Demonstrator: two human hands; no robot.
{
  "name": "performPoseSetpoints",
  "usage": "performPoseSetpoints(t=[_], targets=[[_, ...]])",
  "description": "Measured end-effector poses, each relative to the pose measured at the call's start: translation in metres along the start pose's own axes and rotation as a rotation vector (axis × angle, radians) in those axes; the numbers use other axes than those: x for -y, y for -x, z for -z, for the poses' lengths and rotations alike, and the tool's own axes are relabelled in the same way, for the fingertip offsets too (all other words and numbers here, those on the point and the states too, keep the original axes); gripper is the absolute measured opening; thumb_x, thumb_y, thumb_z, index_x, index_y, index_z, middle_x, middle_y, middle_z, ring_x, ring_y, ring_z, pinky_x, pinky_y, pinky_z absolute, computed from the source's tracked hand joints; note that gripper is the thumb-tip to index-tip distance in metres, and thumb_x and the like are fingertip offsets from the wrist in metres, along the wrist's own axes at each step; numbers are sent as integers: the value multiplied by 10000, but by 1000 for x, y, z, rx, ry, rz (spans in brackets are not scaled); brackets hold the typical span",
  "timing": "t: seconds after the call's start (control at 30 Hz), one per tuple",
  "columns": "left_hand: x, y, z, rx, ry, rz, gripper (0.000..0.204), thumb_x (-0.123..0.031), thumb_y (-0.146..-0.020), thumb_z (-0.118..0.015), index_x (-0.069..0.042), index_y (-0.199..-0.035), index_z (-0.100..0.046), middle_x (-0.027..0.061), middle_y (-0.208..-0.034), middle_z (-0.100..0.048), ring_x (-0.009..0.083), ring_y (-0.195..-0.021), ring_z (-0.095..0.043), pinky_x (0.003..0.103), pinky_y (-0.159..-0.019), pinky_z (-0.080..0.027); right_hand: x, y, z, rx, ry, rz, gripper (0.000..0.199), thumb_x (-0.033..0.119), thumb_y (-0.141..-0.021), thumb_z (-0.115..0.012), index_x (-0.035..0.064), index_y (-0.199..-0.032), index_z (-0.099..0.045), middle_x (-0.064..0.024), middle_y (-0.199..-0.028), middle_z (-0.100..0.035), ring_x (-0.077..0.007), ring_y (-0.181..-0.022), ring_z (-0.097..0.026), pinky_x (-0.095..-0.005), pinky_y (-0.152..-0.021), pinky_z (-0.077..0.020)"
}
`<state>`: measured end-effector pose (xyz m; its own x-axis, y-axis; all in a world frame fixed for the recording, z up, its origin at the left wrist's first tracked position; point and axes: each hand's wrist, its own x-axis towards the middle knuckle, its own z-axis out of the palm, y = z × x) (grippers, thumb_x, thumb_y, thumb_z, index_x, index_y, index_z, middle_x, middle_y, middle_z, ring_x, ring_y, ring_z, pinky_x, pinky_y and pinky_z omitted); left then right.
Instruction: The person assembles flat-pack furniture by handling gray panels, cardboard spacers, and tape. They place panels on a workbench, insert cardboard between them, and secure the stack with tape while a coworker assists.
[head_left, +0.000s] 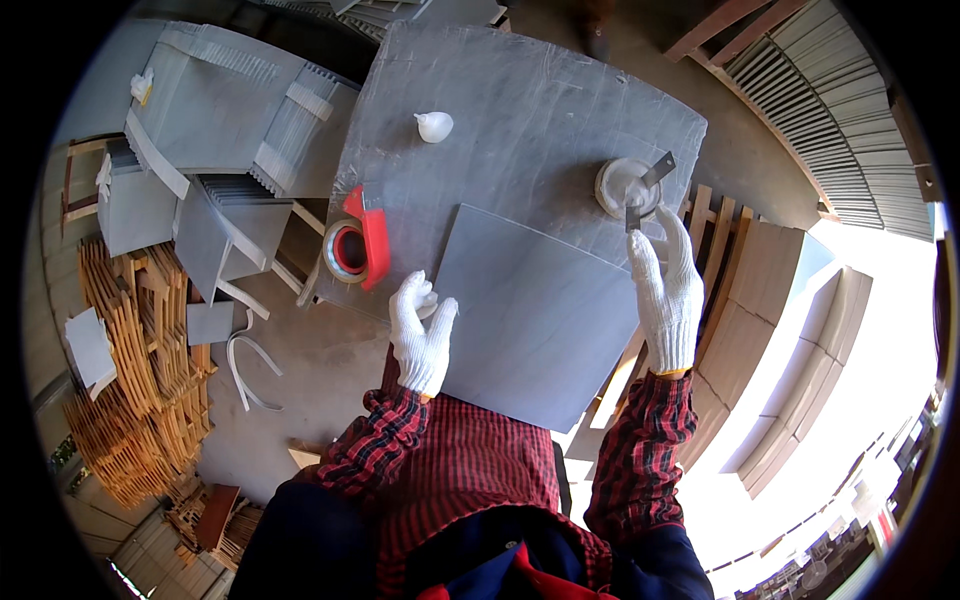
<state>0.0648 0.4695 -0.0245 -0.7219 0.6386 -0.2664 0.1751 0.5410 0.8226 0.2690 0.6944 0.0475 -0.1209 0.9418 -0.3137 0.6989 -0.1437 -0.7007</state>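
Both of my hands wear white knit gloves. My left hand (422,335) is at the left edge of a square grey panel (535,315), its fingers partly bent with a gap to the thumb and nothing visible between them. The panel lies on the grey worktable (500,110) and overhangs its near edge. My right hand (668,300) reaches past the panel's right corner, fingers apart, its tip at a dark flat metal blade (633,218). That blade and a second flat blade (659,168) stick out of a round tub (607,188) of white paste. Whether the fingertip presses on the blade is unclear.
A red tape dispenser (374,238) and a small white bulb-shaped object (434,127) rest on the table's left side. Stacked grey panels (215,95) stand left, above piled wooden slats (125,350). Wooden pallet boards (722,265) and large pale blocks (765,285) are at right.
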Motion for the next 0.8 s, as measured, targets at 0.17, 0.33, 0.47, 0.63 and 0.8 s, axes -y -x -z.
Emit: performPoseSetpoints(t=[0.17,0.33,0.47,0.63,0.8], targets=[[46,36,32,-103,-316,136,565,-141,-842,-822,-22,-1299,-512,128,-1250,-527,225,-1098,-579,380,-982,-498,-9,-7,-35,-124,25,61,486,383,-954,-695,90,-1335,-629,-109,-888,-741,-156,-738,-692,-308,-693,-551],[58,33,38,-76,-219,295,563,-202,-819,-845,-21,-1251,-533,127,-1218,-533,239,-1057,-603,398,-924,-517,-14,-29,-29,-165,8,167,237,205,-975,-650,59,-1135,-744,-53,-789,-696,-85,-639,-619,-239,-578,-497],[46,33,41,12,-412,131,600,-303,-832,-829,-31,-1267,-518,179,-1263,-506,316,-1136,-566,430,-954,-486,-3,-35,-11,-91,93,97,251,223,-942,-610,62,-1066,-756,-109,-776,-727,-168,-610,-689,-294,-606,-539],[64,44,40,-40,-281,162,580,-296,-845,-818,-45,-1269,-511,157,-1213,-543,300,-1070,-598,426,-918,-497,5,-28,12,-29,103,-12,273,224,-919,-607,86,-1102,-757,-90,-786,-732,-150,-646,-687,-304,-632,-542],[77,52,42,79,18,396,590,-327,-874,-791,-47,-1278,-464,145,-1118,-616,287,-980,-632,418,-873,-505,5,-9,24,-189,393,120,298,230,-926,-622,115,-1179,-731,-104,-849,-728,-159,-723,-694,-314,-689,-541]])
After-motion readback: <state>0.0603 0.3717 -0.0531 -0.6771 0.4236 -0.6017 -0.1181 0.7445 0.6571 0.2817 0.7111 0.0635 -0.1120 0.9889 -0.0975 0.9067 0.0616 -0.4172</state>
